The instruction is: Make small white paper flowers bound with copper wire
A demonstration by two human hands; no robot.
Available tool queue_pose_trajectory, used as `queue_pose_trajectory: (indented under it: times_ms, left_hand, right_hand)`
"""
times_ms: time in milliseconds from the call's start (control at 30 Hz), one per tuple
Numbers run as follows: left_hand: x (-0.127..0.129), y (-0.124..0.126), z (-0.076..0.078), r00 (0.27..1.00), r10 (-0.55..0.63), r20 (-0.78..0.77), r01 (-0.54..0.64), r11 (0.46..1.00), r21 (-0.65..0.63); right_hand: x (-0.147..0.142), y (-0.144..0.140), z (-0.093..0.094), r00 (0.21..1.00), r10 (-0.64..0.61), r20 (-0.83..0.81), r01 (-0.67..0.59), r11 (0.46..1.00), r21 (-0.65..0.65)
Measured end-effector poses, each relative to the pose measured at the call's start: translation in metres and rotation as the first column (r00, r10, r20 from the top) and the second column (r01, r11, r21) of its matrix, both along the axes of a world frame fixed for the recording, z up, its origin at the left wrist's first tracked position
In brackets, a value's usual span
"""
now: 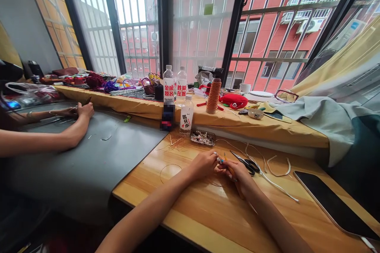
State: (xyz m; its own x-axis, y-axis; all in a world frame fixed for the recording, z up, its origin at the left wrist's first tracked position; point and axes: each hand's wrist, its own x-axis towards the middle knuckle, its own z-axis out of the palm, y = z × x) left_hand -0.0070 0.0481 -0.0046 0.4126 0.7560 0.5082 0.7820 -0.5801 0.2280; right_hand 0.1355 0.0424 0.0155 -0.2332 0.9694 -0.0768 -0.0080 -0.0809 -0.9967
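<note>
Item one, nearest: I am watching the left hand (204, 164) and right hand (239, 174) meeting over the wooden table (190, 213), fingertips pressed together around a small bead-like piece (220, 160) with a thin stick or cord end beside it; what exactly is being pinched is too small to tell; I am judging that steady wrists resting on the wood and a short, tight pinch near the tip are serving this fine work best; item two, just beyond the right hand: scissors (247, 163) lying flat, white cord (276, 174) trailing rightward, a dark phone (334, 204) lying near the table edge; item three, ahead of the hands: a small tray of beads (202, 137), loose tan thread scraps (175, 142), a water bottle (186, 115); item four, on the cloth-covered sill: an orange thread cone (213, 95), two more bottles (168, 83), a red pouch (234, 101); item five, far left: another person's hands (81, 110) working on a grey mat (89, 158).
</note>
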Motion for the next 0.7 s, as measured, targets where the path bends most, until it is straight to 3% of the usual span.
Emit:
queue_pose_trajectory:
  times_ms: [267,433,700]
  left_hand:
    - [-0.005,-0.008,0.009,0.986,-0.136,0.094,0.141,0.989,-0.046]
    - [-0.006,-0.01,0.012,0.982,-0.156,0.107,0.165,0.983,-0.075]
    - [-0.006,0.002,0.012,0.918,-0.118,0.378,0.196,0.965,-0.174]
  right_hand:
    - [0.002,-0.001,0.0,0.999,-0.024,-0.029,0.024,1.0,-0.011]
    - [0.002,-0.001,0.001,0.998,-0.016,-0.063,0.015,1.0,-0.01]
    - [0.002,0.003,-0.003,0.999,-0.001,-0.054,0.002,1.0,0.015]
